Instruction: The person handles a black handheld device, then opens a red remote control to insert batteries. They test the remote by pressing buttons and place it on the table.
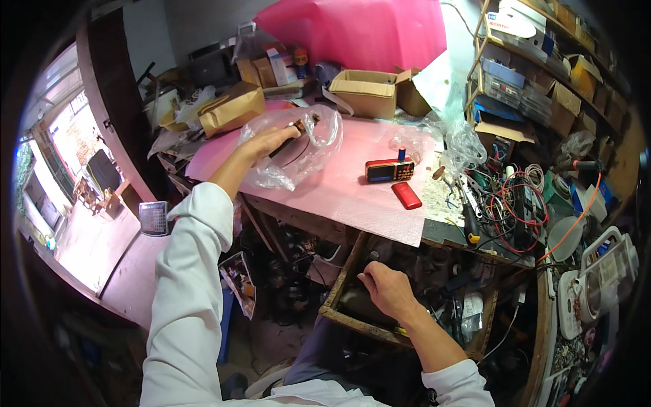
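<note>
My left hand (271,142) reaches to a crumpled clear plastic bag (317,163) on the pink-covered table. Its fingers are closed over a dark object with a thin wire, mostly hidden by the hand and plastic. A small brown piece (308,123) shows at the fingertips. My right hand (388,290) is closed above an open wooden drawer (332,313); whatever its fingers hold, if anything, is hidden. On the table's right part stands a red and black pocket radio (389,171) with a blue cylinder (401,154) on top. A red flat cover (407,195) lies in front of it.
Cardboard boxes (364,93) and a brown paper package (232,108) line the table's back. Tangled wires (525,200) and a yellow-black handled tool (470,224) crowd the right side. Loaded shelves (536,74) rise beyond. A calculator (154,218) lies at the left, near a doorway.
</note>
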`<state>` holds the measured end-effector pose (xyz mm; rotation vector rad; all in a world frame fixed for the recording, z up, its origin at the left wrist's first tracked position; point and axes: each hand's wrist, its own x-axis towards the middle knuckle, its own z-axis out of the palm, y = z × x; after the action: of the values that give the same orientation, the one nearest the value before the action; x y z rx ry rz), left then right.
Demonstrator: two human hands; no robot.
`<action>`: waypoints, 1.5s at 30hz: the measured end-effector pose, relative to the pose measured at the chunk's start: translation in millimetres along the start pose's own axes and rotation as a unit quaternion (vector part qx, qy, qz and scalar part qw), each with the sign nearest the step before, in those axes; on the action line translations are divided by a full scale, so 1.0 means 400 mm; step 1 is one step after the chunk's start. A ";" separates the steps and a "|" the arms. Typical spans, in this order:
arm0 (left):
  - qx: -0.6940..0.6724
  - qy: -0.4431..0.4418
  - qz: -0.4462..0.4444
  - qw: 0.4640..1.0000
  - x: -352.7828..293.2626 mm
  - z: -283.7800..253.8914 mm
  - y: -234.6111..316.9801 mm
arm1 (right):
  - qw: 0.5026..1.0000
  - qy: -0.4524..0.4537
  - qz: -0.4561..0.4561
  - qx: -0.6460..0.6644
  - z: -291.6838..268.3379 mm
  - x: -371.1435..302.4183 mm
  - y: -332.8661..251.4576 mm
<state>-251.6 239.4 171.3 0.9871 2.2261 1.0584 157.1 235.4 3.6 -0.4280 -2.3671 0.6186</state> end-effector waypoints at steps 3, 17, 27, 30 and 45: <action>-0.104 -0.050 0.021 0.993 -0.088 -0.007 -0.018 | 1.000 0.007 -0.012 -0.002 0.003 0.000 0.010; -0.066 -0.048 0.130 0.988 -0.246 0.075 -0.118 | 0.993 -0.044 0.034 -0.108 0.027 0.311 -0.241; -0.024 -0.135 0.147 0.980 -0.390 -0.034 -0.129 | 0.845 -0.011 0.347 0.407 -0.036 0.525 -0.048; -0.051 -0.129 0.266 0.954 -0.425 -0.020 -0.155 | 0.781 -0.014 0.361 0.510 -0.086 0.531 -0.023; -0.396 -0.193 0.074 0.895 -0.597 0.247 -0.300 | 0.797 0.069 0.431 0.418 -0.148 0.421 0.003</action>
<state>-84.8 46.9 44.0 0.8818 1.2205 1.5005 72.2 330.5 128.3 -1.0679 -1.4098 1.8511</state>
